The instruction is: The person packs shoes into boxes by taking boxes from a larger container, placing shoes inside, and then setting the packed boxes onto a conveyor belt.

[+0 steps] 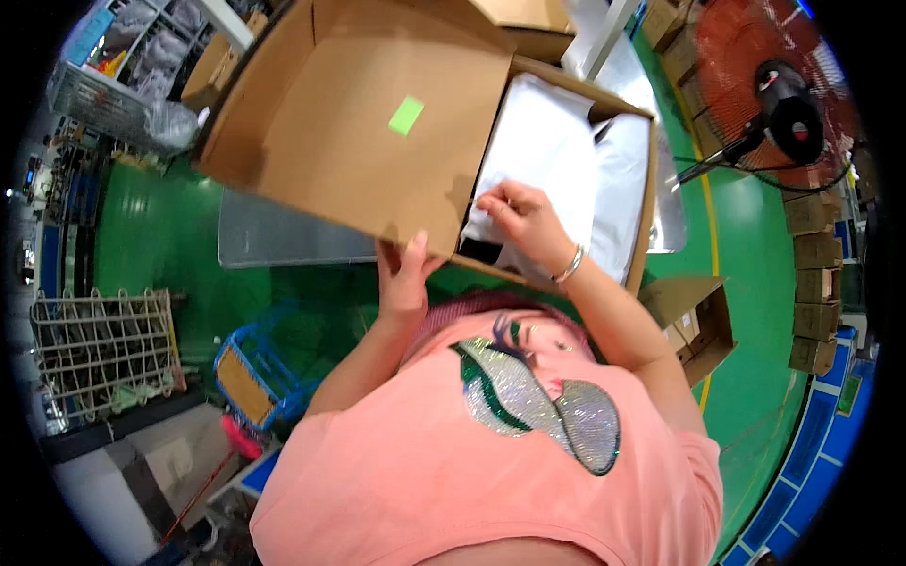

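Note:
A brown cardboard box (646,212) lies on the metal table with its hinged lid (340,123) folded open to the left. A small green sticker (406,116) is on the lid's inner face. My left hand (406,275) grips the lid's near edge, thumb on top and fingers partly hidden beneath. Inside the box lie white plastic-wrapped packages (547,132), side by side. My right hand (528,226) is over the near part of the left package, its fingers curled into a pinch; whatever they hold, if anything, is too small to make out. A bracelet circles that wrist.
The metal table (283,231) extends left under the lid. A large red fan (774,104) stands at the far right. An open carton (694,325) sits low at right. A blue-framed stool (250,377) and a wire rack (109,349) stand on the left.

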`<state>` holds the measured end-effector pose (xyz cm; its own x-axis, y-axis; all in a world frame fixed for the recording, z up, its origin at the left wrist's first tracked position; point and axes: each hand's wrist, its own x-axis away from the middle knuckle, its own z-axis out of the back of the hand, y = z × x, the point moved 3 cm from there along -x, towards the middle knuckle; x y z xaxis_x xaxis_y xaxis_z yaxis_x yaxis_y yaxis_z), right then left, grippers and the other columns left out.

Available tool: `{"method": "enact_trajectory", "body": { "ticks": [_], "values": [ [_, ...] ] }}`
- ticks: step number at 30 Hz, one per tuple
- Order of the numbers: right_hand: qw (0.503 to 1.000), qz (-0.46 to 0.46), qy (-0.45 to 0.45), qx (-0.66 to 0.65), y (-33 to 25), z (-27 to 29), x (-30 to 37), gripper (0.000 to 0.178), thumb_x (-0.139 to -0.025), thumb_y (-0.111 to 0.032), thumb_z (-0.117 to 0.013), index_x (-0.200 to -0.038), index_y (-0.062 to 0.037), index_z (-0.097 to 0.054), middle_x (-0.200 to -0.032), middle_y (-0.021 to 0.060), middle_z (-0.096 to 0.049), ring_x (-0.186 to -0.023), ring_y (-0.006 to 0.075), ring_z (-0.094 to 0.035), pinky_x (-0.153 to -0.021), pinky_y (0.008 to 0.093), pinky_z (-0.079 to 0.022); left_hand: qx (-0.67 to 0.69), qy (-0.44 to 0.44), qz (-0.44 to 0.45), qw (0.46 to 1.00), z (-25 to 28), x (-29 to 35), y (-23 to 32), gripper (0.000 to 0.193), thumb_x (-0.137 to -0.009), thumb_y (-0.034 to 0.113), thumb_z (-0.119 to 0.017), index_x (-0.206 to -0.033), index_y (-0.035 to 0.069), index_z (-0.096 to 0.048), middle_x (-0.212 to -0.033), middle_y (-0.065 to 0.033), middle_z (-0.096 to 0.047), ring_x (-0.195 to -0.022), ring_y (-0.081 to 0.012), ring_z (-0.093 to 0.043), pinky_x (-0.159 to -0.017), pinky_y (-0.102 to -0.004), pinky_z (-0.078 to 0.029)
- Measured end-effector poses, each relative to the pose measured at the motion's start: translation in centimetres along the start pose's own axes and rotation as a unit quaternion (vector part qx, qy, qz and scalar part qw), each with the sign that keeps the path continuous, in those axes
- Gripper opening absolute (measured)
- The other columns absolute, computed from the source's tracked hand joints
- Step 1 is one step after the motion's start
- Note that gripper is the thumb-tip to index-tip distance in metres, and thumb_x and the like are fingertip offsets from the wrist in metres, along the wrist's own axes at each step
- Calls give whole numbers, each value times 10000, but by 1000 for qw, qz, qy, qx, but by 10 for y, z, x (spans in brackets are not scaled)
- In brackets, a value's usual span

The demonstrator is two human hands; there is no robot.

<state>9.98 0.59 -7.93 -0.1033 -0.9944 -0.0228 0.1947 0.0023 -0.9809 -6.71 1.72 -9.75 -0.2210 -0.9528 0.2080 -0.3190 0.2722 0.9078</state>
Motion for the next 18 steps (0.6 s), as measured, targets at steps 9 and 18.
{"method": "enact_trajectory", "body": {
  "ticks": [9,18],
  "values": [
    [945,129,295,51,-50,136,80,316,-870,-245,-355,-675,-18,-459,-648,25,-452,-597,83,-406,-571,204,-342,67,-21,-312,948,38,-10,59,678,-724,409,-531,-1222,101,-189,-1180,-80,-337,-1078,-204,-351,-921,-358,-264],
    [944,-259,196,58,51,113,176,301,-777,-319,-470,-783,-17,-476,-606,59,-508,-466,135,-484,-421,250,-373,-253,-89,-453,850,41,-32,173,581,-728,384,-537,-1130,-3,-374,-1187,-197,-364,-1099,-283,-371,-899,-385,-305]
  ]
}}
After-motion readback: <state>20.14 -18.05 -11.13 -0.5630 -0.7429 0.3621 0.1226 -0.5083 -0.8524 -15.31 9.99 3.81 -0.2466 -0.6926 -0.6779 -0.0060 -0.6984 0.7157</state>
